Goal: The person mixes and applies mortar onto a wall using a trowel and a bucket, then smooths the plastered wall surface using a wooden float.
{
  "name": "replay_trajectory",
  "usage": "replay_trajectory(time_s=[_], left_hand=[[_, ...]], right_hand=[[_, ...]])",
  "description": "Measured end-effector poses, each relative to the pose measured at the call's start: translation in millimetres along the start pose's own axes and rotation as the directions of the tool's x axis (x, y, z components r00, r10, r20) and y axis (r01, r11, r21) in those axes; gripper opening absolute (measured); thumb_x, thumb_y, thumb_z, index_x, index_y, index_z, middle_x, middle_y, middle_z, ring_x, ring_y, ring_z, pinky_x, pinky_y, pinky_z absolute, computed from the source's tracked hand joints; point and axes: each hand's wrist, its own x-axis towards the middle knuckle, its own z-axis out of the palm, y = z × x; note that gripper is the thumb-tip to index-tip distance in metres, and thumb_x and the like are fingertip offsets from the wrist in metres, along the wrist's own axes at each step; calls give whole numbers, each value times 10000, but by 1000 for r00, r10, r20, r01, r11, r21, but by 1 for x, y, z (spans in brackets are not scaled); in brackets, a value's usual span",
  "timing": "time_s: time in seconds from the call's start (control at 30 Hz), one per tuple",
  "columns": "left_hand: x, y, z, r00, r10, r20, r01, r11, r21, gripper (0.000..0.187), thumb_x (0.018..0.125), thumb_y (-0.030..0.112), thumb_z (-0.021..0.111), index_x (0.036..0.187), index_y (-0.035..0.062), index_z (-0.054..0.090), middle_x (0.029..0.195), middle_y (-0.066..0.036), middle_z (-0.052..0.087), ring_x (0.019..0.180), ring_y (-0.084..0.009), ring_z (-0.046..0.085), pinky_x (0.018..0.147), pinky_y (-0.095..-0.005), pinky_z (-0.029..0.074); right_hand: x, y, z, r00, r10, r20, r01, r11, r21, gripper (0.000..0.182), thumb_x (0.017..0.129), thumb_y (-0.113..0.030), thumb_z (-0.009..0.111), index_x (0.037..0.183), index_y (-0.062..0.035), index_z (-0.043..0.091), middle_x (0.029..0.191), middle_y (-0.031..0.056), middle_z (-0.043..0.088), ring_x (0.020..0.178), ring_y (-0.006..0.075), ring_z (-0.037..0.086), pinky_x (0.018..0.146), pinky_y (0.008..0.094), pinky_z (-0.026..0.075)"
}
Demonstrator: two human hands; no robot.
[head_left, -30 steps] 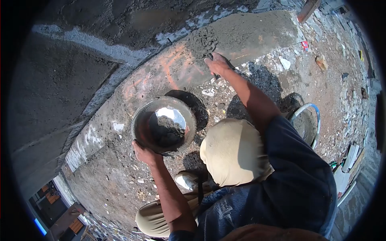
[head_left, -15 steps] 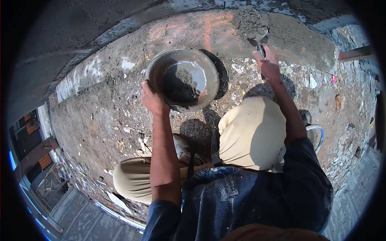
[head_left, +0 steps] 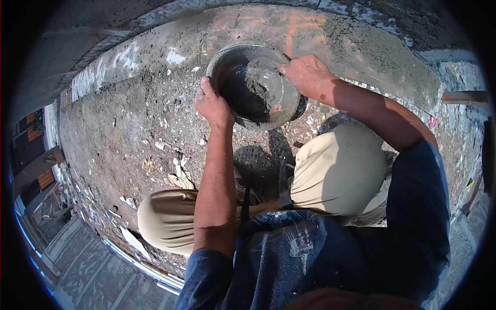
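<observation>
My left hand [head_left: 213,103] grips the left rim of a round, mortar-smeared basin [head_left: 238,122], with the thumb over the edge. Wet grey mortar [head_left: 257,92] lies inside, part of it in shadow. At the basin's upper right rim is my right hand [head_left: 308,75], its fingers closed around a trowel's handle. Most of the trowel is hidden by the hand or blends into the grey inside the basin. Behind the basin, a low concrete slab [head_left: 258,26] carries rough spread mortar [head_left: 351,39] on its right part.
Rubble-strewn ground [head_left: 129,139] surrounds my bent knees. A concrete wall or beam [head_left: 103,41] runs along the far left. Right of the slab a rusty metal bar [head_left: 465,98] juts in. Pale pipes [head_left: 142,266] lie at the lower left.
My right hand has come from the mortar on the slab, down and left to the basin's rim, bringing the trowel. My left hand still grips the basin, which now appears slightly higher and farther right.
</observation>
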Motion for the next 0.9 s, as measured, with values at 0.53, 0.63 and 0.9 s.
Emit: replay_trajectory(time_s=[0.53,0.63,0.9], left_hand=[[1,-4,6,993,-91,72,91,996,12,411,1059,292,451,956,-37,675,850,-60,653,730,-131,548,685,-310,462],[10,-10,5,996,-70,53,78,984,-163,420,1063,290,446,976,-52,672,879,-71,667,772,-140,578,719,-312,478],[8,-5,-1,990,-129,58,136,980,-145,440,1065,290,433,1020,-79,666,957,-119,687,834,-172,619,780,-326,498]], right_hand=[[21,-47,-36,950,-221,-219,174,961,-213,181,779,-161,676,920,-74,749,822,106,731,828,309,717,778,414,548],[1,-84,-50,894,-446,-46,373,796,-477,128,747,-132,673,846,-85,739,778,92,710,790,246,713,733,393,535],[26,-15,-40,906,-311,-286,138,857,-496,96,752,-109,688,809,-125,764,760,62,723,762,232,724,688,364,558]])
